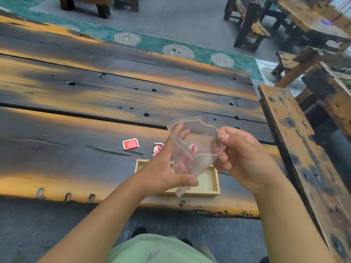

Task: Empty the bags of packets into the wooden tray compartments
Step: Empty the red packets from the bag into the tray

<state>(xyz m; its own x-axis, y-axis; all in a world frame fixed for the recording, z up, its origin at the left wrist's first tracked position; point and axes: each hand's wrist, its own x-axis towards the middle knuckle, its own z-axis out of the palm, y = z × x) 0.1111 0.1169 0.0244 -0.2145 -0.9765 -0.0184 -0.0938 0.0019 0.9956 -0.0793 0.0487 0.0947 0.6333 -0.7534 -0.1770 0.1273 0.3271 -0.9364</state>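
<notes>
A clear zip bag [195, 137] with a red seal line hangs above the wooden tray [209, 184], its mouth pulled wide. My left hand [163, 171] grips the bag's left side, thumb across the lower part. My right hand [239, 158] pinches the right rim of the mouth. Something red and white shows inside the bag, blurred. The light wooden tray lies on the dark table near its front edge, mostly hidden behind my hands and the bag. Two red-and-white packets lie on the table beyond the tray: one [131, 144] to the left, one [158, 148] beside my left hand.
The dark plank table [95, 92] stretches far to the left and back. A wooden bench [296, 149] runs along the right side. More wooden benches and tables stand at the back right. My green-clad lap shows below the table edge.
</notes>
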